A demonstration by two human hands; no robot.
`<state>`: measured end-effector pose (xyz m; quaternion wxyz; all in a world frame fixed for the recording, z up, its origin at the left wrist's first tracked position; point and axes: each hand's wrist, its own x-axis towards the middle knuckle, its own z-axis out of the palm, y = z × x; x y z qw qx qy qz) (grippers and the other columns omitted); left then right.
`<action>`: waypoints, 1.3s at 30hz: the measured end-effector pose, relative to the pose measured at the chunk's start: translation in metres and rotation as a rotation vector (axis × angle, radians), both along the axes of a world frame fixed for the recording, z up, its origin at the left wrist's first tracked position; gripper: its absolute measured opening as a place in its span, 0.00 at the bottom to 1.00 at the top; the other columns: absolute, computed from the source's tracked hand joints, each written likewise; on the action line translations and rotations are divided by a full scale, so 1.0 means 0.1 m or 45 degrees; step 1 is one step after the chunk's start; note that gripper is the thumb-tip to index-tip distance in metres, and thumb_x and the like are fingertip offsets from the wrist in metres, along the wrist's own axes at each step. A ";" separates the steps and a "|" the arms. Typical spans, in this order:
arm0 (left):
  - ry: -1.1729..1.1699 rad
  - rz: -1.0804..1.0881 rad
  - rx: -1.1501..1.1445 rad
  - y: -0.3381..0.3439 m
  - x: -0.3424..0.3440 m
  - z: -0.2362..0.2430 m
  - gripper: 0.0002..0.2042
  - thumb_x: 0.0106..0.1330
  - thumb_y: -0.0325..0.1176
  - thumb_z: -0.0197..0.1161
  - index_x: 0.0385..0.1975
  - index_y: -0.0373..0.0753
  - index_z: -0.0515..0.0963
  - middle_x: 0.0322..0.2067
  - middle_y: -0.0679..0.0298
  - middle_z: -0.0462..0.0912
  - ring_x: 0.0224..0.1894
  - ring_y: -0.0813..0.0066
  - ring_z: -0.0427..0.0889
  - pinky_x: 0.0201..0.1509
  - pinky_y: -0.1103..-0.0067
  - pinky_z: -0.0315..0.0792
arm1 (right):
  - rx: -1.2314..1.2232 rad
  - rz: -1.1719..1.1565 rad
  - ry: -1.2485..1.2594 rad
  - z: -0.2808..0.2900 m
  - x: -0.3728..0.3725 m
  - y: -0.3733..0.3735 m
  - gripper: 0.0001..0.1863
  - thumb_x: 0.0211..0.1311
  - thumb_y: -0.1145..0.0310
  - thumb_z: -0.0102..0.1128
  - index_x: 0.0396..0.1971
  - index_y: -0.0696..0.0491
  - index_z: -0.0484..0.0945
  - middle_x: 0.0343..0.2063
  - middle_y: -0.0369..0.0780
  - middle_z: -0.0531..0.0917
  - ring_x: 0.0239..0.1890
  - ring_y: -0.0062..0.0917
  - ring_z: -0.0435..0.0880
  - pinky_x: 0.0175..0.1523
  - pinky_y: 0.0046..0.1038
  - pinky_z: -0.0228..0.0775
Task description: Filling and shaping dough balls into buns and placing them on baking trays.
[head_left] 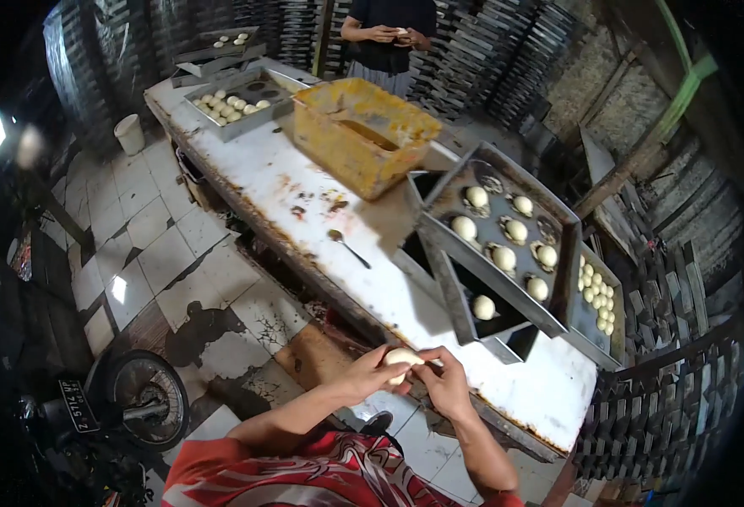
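A pale piece of dough [403,358] is held between my two hands, just off the near edge of the white table [304,215]. My left hand [370,373] cups it from the left with the fingers curled. From the right, the fingers of my right hand [444,382] pinch its edge. Beyond my hands a metal tray [494,224] rests tilted on other trays, carrying several round dough balls [515,231]. One more dough ball [484,308] lies in the tray below it. A spoon [350,248] lies on the tabletop.
A large yellow smeared tub [363,135] stands mid-table. Trays of dough balls sit at the far left [228,106] and right [596,296]. A co-worker [393,38] stands across the table, hands around a small pale piece. A motorbike wheel [146,399] and white bucket [129,134] are left.
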<state>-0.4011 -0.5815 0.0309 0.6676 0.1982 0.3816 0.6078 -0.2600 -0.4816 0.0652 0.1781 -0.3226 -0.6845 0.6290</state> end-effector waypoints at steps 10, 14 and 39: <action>1.059 0.028 0.733 2.23 2.88 -0.39 0.20 0.55 0.25 0.59 0.49 0.35 0.65 0.48 0.53 0.68 0.53 0.58 0.68 0.57 0.71 0.63 | 0.952 -0.724 -0.521 -0.68 2.86 0.81 0.16 0.47 0.84 0.43 0.37 0.62 0.75 0.55 0.53 0.64 0.59 0.43 0.61 0.59 0.39 0.57; 2.057 -0.832 0.617 2.45 3.15 -0.52 0.35 0.55 0.31 0.59 0.64 0.40 0.53 0.67 0.55 0.46 0.69 0.51 0.39 0.66 0.47 0.33 | 0.770 -1.363 -0.292 -0.91 3.03 1.50 0.17 0.67 0.65 0.45 0.41 0.66 0.72 0.36 0.49 0.79 0.40 0.35 0.77 0.46 0.29 0.69; 0.975 -1.191 0.623 1.52 1.02 -0.30 0.25 0.64 0.43 0.57 0.57 0.37 0.63 0.49 0.54 0.75 0.50 0.66 0.75 0.51 0.74 0.69 | 0.076 0.280 -1.139 -0.46 2.79 1.81 0.18 0.49 0.64 0.56 0.40 0.57 0.75 0.37 0.47 0.78 0.41 0.41 0.75 0.46 0.37 0.67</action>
